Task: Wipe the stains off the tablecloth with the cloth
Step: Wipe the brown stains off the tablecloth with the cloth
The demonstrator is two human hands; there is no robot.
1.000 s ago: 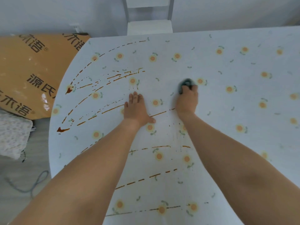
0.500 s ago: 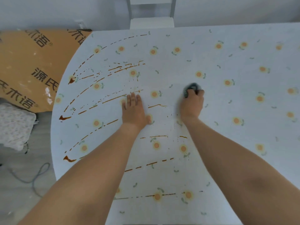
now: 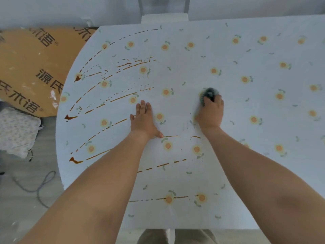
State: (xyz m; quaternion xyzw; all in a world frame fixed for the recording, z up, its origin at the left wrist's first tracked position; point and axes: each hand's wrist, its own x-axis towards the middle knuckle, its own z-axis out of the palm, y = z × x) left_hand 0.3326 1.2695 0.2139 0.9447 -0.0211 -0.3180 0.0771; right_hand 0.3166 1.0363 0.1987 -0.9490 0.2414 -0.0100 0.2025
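Observation:
A pale blue tablecloth (image 3: 237,106) printed with small orange flowers covers the table. Brown stain streaks (image 3: 121,97) run in dashed arcs over its left half, with thicker blobs near the left edge. My right hand (image 3: 210,112) grips a small dark grey cloth (image 3: 208,95), bunched under the fingers and pressed onto the tablecloth right of the middle. To the left of it, my left hand (image 3: 143,120) lies flat on the tablecloth with straight fingers, among the streaks.
A white chair (image 3: 164,16) stands at the table's far side. An orange printed board (image 3: 33,67) leans at the left, with a flowered cushion (image 3: 16,131) and a grey cable (image 3: 37,187) on the floor below it.
My right hand has slid the cloth a little to the right and nearer. The short streak beside my left hand's thumb has gone. My left hand has stayed flat.

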